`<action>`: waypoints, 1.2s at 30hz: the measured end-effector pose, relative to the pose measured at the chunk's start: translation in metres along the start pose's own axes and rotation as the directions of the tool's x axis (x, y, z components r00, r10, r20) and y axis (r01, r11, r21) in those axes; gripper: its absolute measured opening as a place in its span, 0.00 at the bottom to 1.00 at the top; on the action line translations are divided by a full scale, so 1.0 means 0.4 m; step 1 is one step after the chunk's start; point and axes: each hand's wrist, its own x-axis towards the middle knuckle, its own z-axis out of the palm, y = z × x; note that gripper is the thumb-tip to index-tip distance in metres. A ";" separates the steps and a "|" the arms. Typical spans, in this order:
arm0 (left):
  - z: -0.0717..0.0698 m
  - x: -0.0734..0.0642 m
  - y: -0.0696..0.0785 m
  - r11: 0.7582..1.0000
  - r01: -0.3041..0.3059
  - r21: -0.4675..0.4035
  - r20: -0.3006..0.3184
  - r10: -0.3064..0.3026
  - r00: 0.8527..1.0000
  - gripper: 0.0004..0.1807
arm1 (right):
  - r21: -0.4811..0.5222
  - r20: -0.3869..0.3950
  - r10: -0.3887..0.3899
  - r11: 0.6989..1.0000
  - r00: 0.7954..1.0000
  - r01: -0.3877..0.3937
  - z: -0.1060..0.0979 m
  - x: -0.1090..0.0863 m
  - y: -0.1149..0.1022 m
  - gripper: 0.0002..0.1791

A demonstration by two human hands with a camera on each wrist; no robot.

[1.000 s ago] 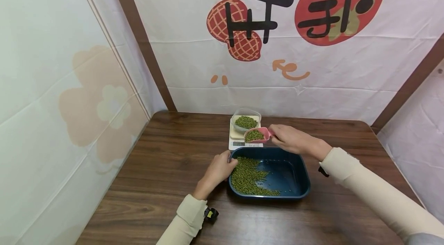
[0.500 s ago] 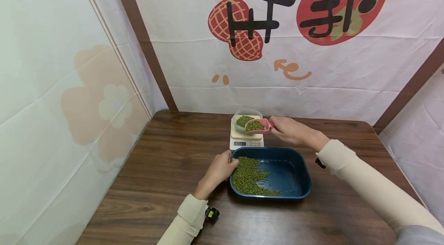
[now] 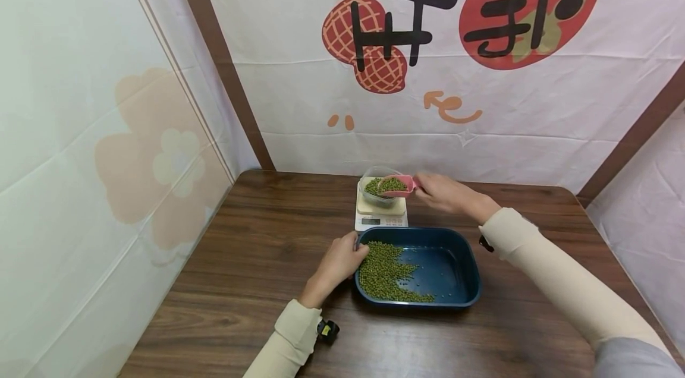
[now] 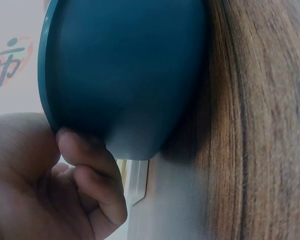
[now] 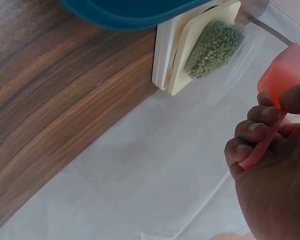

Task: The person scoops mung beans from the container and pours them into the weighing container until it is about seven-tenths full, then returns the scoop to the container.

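My right hand (image 3: 448, 192) grips the handle of a pink scoop (image 3: 409, 183), fingers curled round it in the right wrist view. Small green beans fill the scoop, which overlaps the clear plastic container (image 3: 381, 201) in the head view. That container holds more green beans (image 5: 216, 49) and stands on a kitchen scale (image 3: 393, 221). With thumb and curled fingers, my left hand (image 3: 337, 260) pinches the left rim of a dark blue basin (image 3: 444, 268). Green beans (image 3: 382, 274) spread over the basin's left part, and its right part shows bare bottom.
The brown wooden table (image 3: 257, 271) carries the basin, with the scale right behind it. A printed white cloth (image 3: 299, 93) hangs behind the table's back edge. Another cloth (image 3: 69, 158) hangs along the left side.
My right hand has raised the bean-filled scoop and carried it away from me, from the scale's front to over the clear container. My left hand stays on the basin rim.
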 end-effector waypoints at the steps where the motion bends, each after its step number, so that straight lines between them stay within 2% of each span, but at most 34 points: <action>1: 0.000 0.000 0.000 1.000 0.000 0.001 -0.001 0.000 1.000 0.08 | 0.001 0.001 0.004 1.000 1.000 -0.004 -0.001 0.003 0.003 0.07; 7: 0.001 0.000 0.000 1.000 0.001 -0.001 0.002 -0.001 1.000 0.08 | -0.015 -0.007 0.017 1.000 1.000 -0.017 -0.001 0.018 0.022 0.07; 12: 0.003 0.001 -0.004 1.000 -0.016 -0.001 -0.013 0.016 1.000 0.07 | -0.054 -0.019 -0.003 0.999 1.000 0.002 0.000 0.025 0.028 0.07; 21: 0.000 0.000 -0.004 1.000 -0.014 -0.003 -0.010 0.014 1.000 0.07 | -0.081 -0.001 0.021 0.997 1.000 -0.021 -0.006 0.038 0.028 0.07; 28: 0.000 0.000 -0.005 1.000 -0.014 -0.006 -0.004 0.014 1.000 0.07 | -0.107 -0.007 -0.020 0.994 1.000 0.019 -0.012 0.048 0.036 0.06; 36: 0.001 0.001 -0.006 1.000 -0.019 -0.012 -0.001 0.019 1.000 0.07 | -0.135 0.008 -0.015 0.991 1.000 0.016 -0.018 0.051 0.044 0.07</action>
